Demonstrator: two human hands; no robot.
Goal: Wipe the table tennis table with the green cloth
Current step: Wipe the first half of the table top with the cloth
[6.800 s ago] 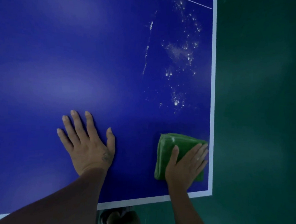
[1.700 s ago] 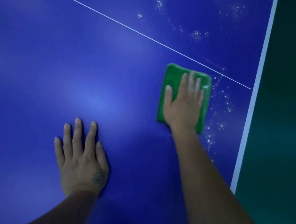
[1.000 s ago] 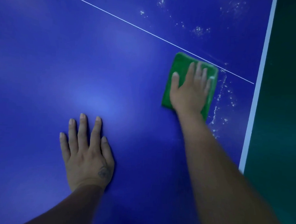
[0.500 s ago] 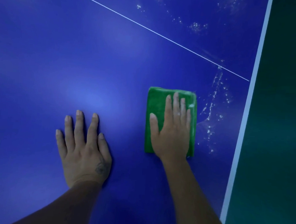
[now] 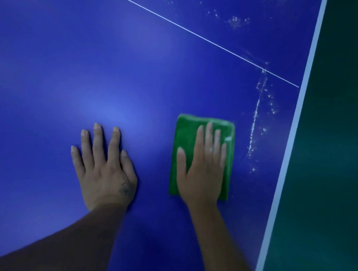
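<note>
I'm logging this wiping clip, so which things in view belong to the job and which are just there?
Job: green cloth under the flat right hand; blue table; white splashes right of the cloth.
Just there: left hand flat on the table; thin white line; green floor.

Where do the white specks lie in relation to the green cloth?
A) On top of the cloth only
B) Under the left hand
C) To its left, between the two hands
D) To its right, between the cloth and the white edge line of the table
D: the white specks run in a trail on the blue table to the right of the green cloth, before the white edge line.
</note>
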